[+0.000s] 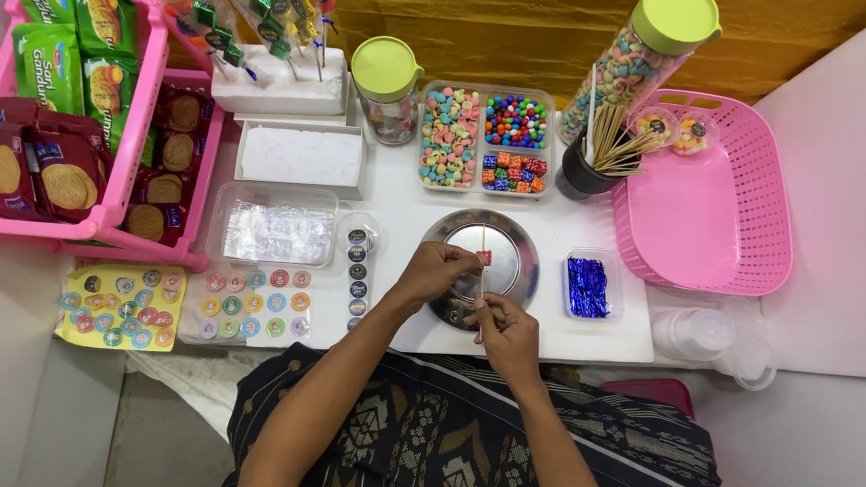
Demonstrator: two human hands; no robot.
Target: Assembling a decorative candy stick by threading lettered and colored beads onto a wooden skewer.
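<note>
Over a round steel plate (515,241) my two hands work on a thin wooden skewer (482,282) that stands upright in the picture. My left hand (434,270) pinches a small red candy (483,257) on the skewer's upper part. My right hand (506,333) grips the skewer's lower end. A clear three-part tray (486,138) behind the plate holds pastel marshmallows, round coloured candies and red and blue wrapped cubes.
A black cup of skewers (586,173), a tall jar of cereal rings (637,60) and a small green-lidded jar (386,88) stand at the back. A pink basket (708,205) is at right, blue twist ties (587,286) beside the plate, sticker sheets (249,300) and pink snack racks (91,102) at left.
</note>
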